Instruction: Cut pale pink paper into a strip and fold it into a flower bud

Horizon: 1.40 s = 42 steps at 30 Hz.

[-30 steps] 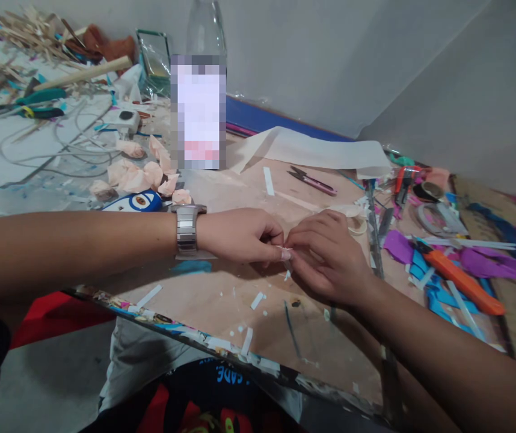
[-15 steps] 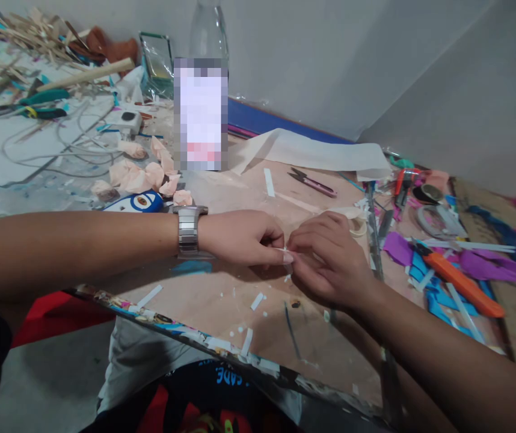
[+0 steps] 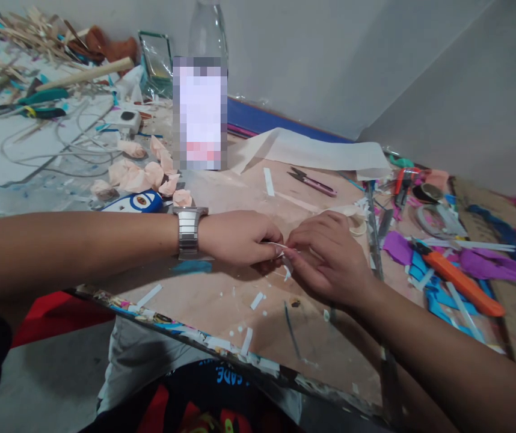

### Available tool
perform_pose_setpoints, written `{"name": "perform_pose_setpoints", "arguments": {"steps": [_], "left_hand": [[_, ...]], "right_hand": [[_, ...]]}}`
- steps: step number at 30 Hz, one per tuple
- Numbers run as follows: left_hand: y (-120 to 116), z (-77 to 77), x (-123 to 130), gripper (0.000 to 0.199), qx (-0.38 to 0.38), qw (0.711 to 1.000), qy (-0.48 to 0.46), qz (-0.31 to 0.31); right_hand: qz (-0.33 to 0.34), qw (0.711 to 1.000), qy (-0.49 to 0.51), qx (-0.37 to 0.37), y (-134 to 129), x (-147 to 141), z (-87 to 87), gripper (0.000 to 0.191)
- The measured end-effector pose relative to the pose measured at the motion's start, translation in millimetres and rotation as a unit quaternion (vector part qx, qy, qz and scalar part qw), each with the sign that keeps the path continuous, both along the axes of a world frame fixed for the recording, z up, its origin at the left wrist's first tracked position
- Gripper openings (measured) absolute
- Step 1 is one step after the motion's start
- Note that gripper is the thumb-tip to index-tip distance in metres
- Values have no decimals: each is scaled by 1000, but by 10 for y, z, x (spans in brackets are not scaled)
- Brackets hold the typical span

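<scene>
Above the middle of the work board, my two hands meet fingertip to fingertip. My left hand, with a metal watch on its wrist, pinches a thin white strip, most of it hidden by the fingers. My right hand is closed in a pinch on the strip's other end. Small white paper pieces lie on the board below the hands. Behind them are thread snips with pink handles and another short white strip.
A phone with a blurred screen leans on a glass bottle. Crumpled peach paper lies left of it. A long white paper lies at the back. On the right are an orange cutter, tape and scraps; green-handled pliers lie left.
The fingers of both hands have shifted slightly at the pinch, and more of the white strip shows between them. The arms have stayed in nearly the same place.
</scene>
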<state>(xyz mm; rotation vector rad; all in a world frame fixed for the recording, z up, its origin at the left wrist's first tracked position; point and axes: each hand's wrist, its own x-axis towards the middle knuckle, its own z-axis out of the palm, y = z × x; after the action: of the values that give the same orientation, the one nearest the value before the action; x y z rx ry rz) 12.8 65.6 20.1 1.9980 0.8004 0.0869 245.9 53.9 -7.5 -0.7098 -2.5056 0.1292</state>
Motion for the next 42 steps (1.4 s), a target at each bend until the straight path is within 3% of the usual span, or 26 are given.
{"name": "perform_pose_setpoints", "arguments": {"steps": [4, 13, 26, 30, 35, 42], "left_hand": [[-10, -1, 3, 38, -39, 999, -10, 21], [12, -7, -4, 35, -21, 1000, -8, 17], [30, 7, -7, 28, -166, 985, -34, 30], [39, 25, -14, 25, -162, 986, -35, 31], [34, 7, -20, 34, -174, 982, -64, 49], [30, 3, -17, 27, -168, 983, -56, 47]], "right_hand": [[-18, 1000, 13, 9, 4, -3, 3, 8], [-27, 1000, 8, 12, 7, -14, 8, 9], [-14, 1000, 19, 8, 9, -1, 3, 6], [-9, 1000, 19, 17, 6, 7, 3, 8], [-7, 999, 21, 24, 2, 10, 6, 7], [-16, 999, 17, 27, 2, -1, 11, 4]]}}
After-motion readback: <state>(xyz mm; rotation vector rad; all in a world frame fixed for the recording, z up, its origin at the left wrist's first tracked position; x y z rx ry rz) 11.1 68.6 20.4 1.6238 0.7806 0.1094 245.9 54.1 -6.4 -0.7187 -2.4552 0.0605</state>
